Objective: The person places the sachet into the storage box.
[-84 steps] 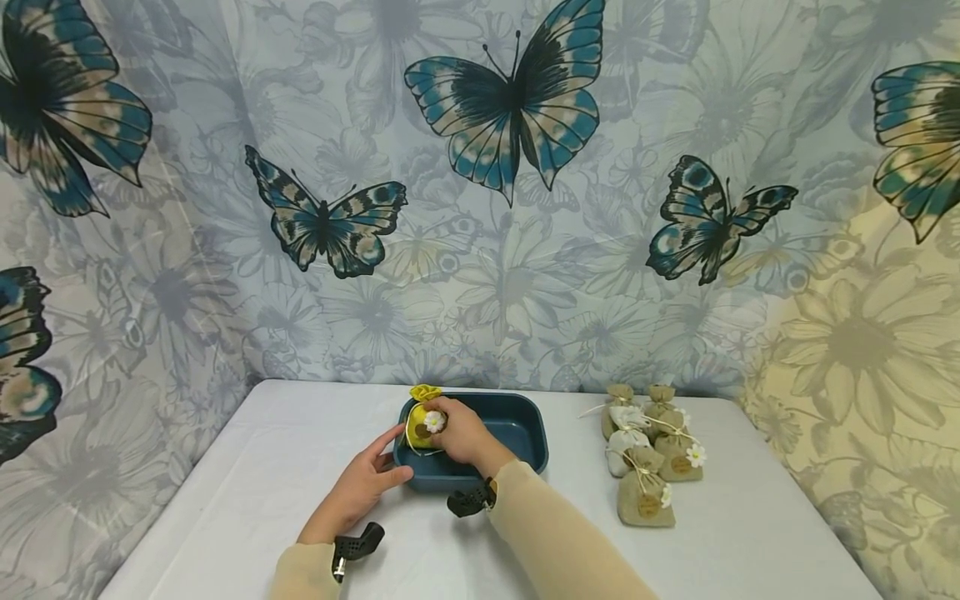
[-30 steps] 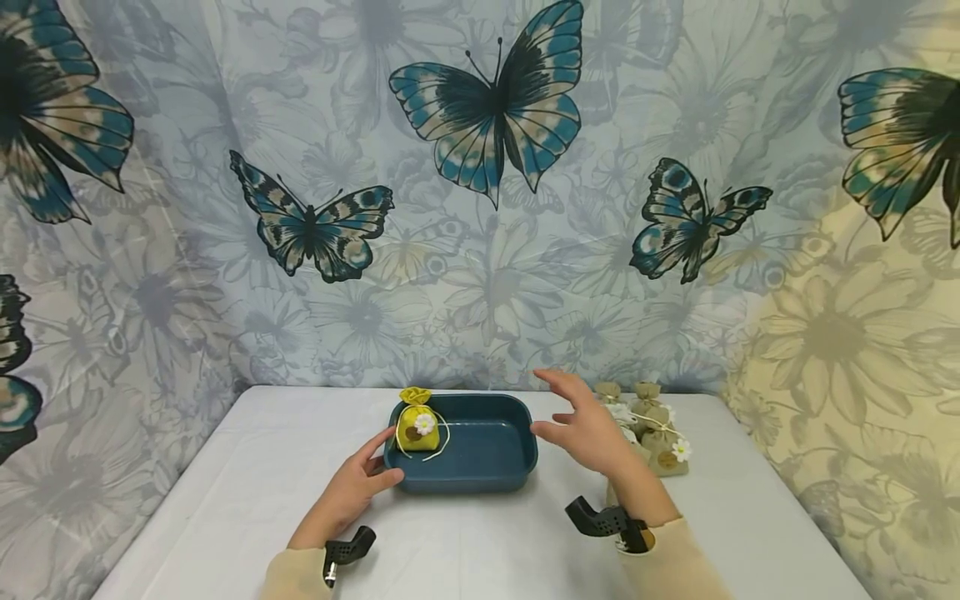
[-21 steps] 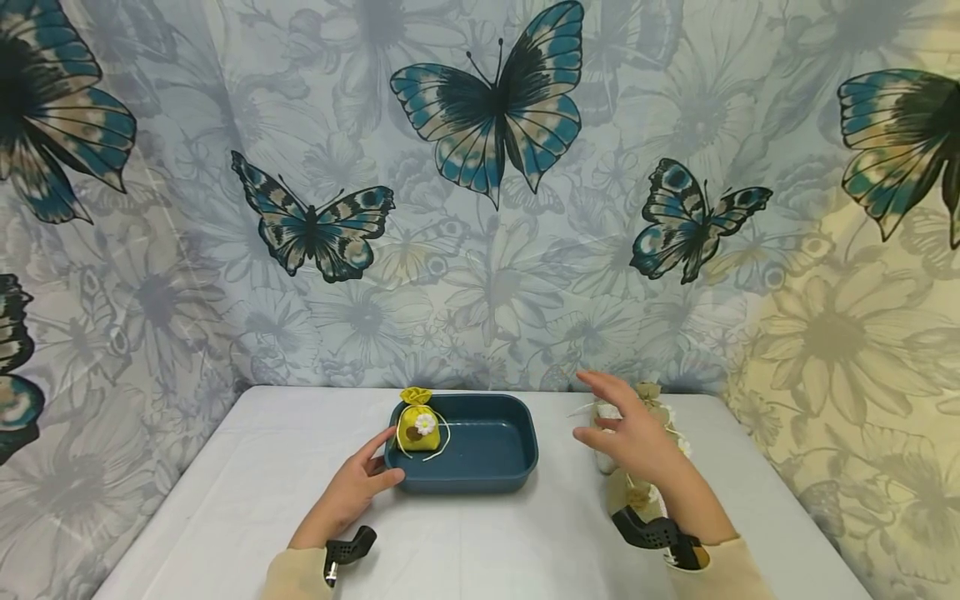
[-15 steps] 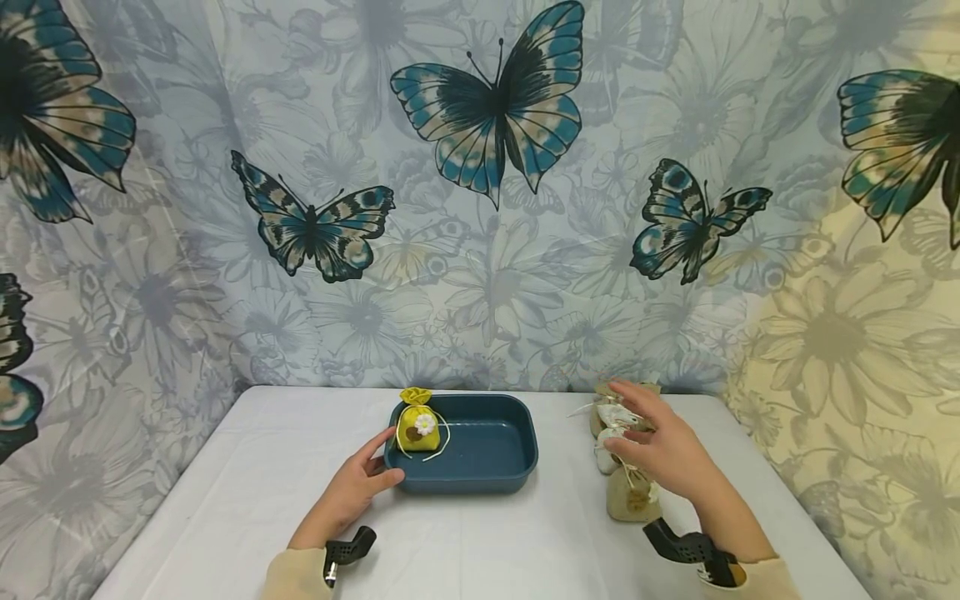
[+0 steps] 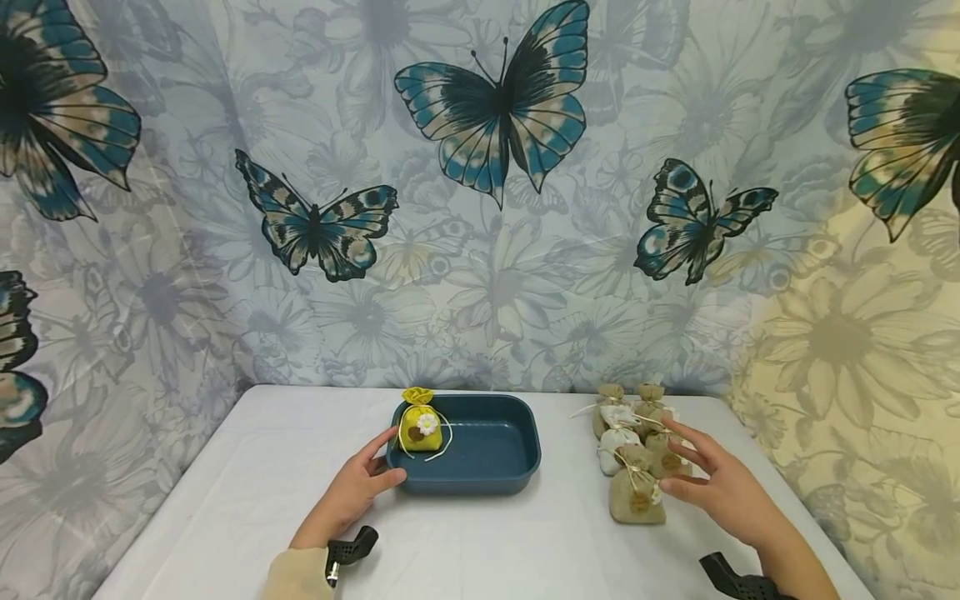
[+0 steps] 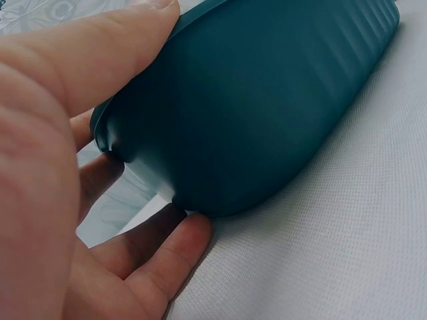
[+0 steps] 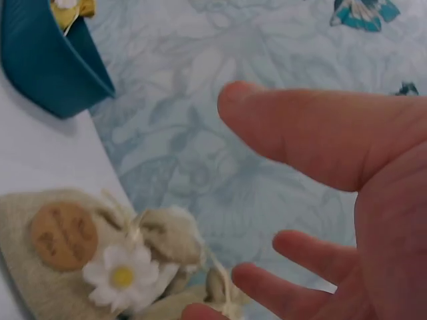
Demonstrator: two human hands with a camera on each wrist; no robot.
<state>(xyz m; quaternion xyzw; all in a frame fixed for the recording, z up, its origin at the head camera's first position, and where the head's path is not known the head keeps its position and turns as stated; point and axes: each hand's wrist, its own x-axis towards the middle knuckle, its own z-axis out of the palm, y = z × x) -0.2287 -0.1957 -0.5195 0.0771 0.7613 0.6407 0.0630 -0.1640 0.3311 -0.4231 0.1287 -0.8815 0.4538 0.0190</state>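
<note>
In the head view my left hand (image 5: 354, 490) holds the left front corner of a dark blue rectangular tub (image 5: 472, 479). Its thumb lies at the rim and its fingertips touch the end wall, as the left wrist view shows of the tub (image 6: 247, 113). A yellow drawstring sachet (image 5: 422, 433) with a white flower stands inside the tub's left end. My right hand (image 5: 723, 492), holding nothing, has its fingers spread at the right edge of a group of sachets. Nearest its thumb is a tan burlap sachet (image 5: 636, 500) with a round tag and a daisy (image 7: 121, 275).
Behind the front sachet are a white sachet (image 5: 617, 454) and several more tan ones, such as the back left sachet (image 5: 609, 398). The white tablecloth (image 5: 487, 546) reaches back to a butterfly-print curtain (image 5: 502, 292).
My right hand has let go of the yellow sachet inside the tub and moved right, passing over the sachets to their right side. My left hand stays at the tub.
</note>
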